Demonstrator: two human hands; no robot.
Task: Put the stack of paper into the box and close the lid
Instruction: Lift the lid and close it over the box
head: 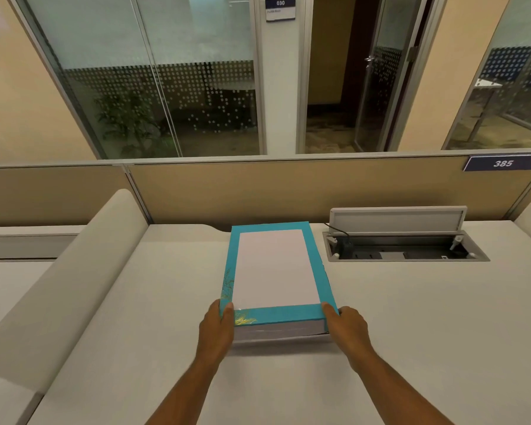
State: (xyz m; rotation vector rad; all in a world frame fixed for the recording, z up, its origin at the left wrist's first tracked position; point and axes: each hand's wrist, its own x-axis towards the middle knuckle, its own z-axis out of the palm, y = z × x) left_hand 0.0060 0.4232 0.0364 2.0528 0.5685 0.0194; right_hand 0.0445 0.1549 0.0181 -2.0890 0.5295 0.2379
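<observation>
The stack of paper (275,266) lies on top of the teal box (325,273), its white top sheet framed by the teal border, the pair sitting at the centre of the pale desk (426,317). Along the near side, white sheet edges show beneath a teal band; whether that band is the lid or the box wall is hard to tell. The left hand (216,328) grips the near left corner, thumb on top, fingers hidden underneath. The right hand (347,328) clasps the near right corner the same way (its fingers also out of sight). Gold leaf print marks the left border; no wording is legible there. At 2 o'clock from the box, an open cable tray (402,240) is sunk into the desk, its flap raised. Beyond, on the partition, a blue plate (503,163) reads "385". At 12 o'clock, a door sign (280,9) reads "030", its smaller line blurred.
</observation>
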